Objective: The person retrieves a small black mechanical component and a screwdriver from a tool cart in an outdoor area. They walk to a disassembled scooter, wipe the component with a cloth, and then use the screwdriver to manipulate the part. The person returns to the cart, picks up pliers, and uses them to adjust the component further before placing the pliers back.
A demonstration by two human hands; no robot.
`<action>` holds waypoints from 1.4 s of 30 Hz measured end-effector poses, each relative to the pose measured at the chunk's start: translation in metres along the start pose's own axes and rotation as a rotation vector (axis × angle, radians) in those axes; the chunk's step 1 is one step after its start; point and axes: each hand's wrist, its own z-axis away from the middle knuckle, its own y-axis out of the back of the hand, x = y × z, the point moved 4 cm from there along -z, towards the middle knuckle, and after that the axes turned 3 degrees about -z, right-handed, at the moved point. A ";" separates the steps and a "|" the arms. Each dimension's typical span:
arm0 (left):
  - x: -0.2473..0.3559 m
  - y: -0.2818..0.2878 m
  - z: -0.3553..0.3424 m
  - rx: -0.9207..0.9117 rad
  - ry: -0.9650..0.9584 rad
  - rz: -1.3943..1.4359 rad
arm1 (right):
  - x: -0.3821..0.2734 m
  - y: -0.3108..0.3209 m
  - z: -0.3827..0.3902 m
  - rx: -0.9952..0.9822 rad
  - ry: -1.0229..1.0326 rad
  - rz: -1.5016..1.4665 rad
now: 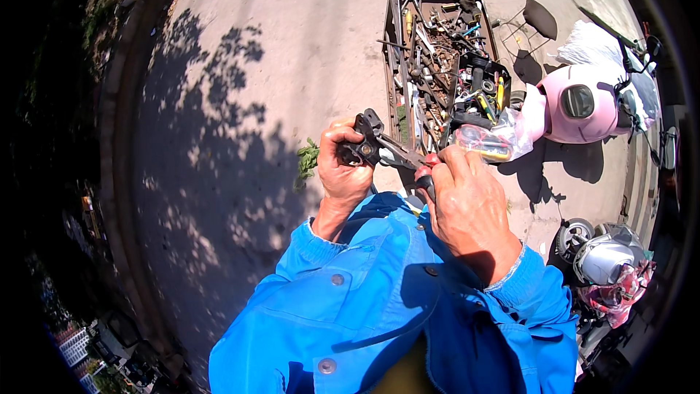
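My left hand (340, 164) is closed around a small black mechanical part (361, 144) with a brass-coloured round spot in its middle. My right hand (470, 204) is wrapped round the red-and-black grip of what look like long-nose pliers (426, 173). Their metal end (399, 150) reaches left to the black part; whether it grips the part or only touches it, I cannot tell. Both hands are held in front of my blue jacket. Just beyond them lies an open metal toolbox (390, 95) full of wrenches, bolts and loose hardware.
A clear plastic bag (514, 135) lies at the toolbox's near right corner. Farther right stand a pink scooter (590, 120) and a small dark-seated stool (540, 19). Another scooter (601, 259) is at the lower right. Green leaves (307, 159) lie on the concrete ground beside my left hand.
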 end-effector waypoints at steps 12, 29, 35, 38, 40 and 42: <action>0.011 -0.002 -0.011 -0.057 -0.041 0.014 | -0.004 0.002 0.006 0.071 -0.085 -0.055; 0.020 -0.008 -0.009 -0.024 -0.020 -0.023 | -0.004 -0.007 0.022 0.159 -0.152 -0.075; 0.035 -0.006 -0.022 -0.370 0.116 -0.187 | 0.009 -0.002 0.026 0.107 -0.132 -0.104; 0.034 -0.005 -0.024 -0.381 0.110 -0.229 | 0.008 0.001 0.026 0.110 -0.130 -0.130; 0.039 -0.005 -0.021 -0.300 0.095 -0.229 | 0.006 0.001 0.028 0.127 -0.123 -0.158; 0.041 -0.004 -0.018 -0.231 0.047 -0.251 | 0.005 0.001 0.028 0.121 -0.120 -0.158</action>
